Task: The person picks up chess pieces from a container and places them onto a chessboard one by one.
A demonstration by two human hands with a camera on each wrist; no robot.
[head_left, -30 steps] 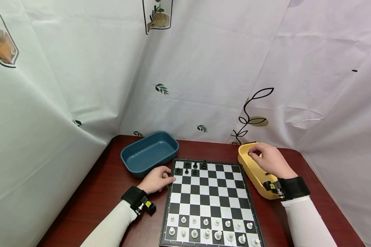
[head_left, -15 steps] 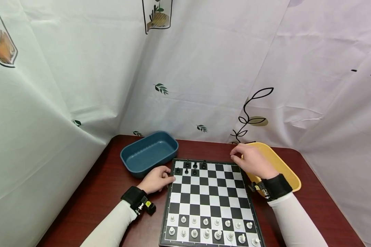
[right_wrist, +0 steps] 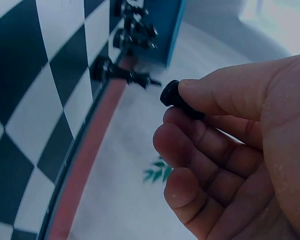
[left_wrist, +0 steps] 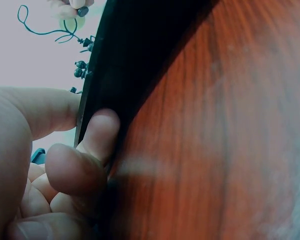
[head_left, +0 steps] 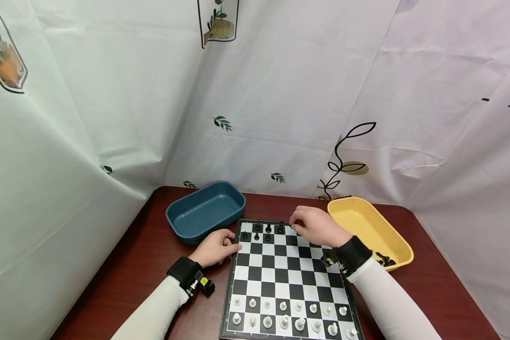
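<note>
From the head camera, the chessboard (head_left: 286, 278) lies on the red-brown table (head_left: 123, 269), its far edge close to the blue tray (head_left: 205, 211) and the yellow tray (head_left: 370, 231). The left hand (head_left: 216, 246) rests at the board's far left edge, fingers curled against it. The right hand (head_left: 314, 226) hovers over the far rows, just right of the black pieces (head_left: 263, 230) grouped at the far left corner; the squares under and to the right of it lie bare. White pieces (head_left: 289, 317) fill the two near rows.

At the left wrist, the left hand's thumb and fingers (left_wrist: 90, 145) clamp the board's dark rim (left_wrist: 140, 65), with bare table beside it.

At the right wrist, thumb and forefinger pinch a black piece (right_wrist: 177, 97) above the board's far edge (right_wrist: 85, 150), near the standing black pieces.
</note>
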